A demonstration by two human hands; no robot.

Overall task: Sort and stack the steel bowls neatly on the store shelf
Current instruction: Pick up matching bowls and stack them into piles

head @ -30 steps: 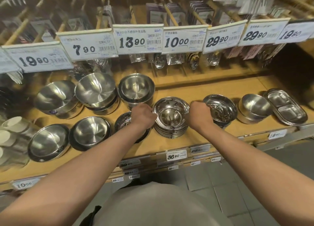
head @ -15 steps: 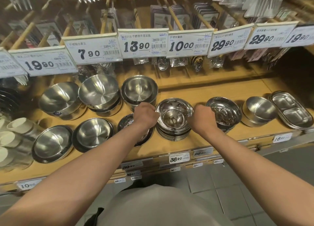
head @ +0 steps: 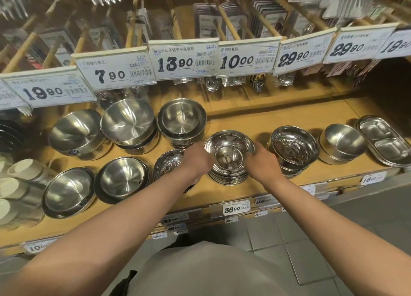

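Both hands clasp a stack of shallow steel bowls [head: 229, 155] on the wooden shelf [head: 266, 126]: left hand [head: 198, 160] on its left rim, right hand [head: 262, 162] on its right. The fingers curl behind the knuckles, mostly hidden. Left of the left hand, another bowl [head: 166, 165] is partly covered.
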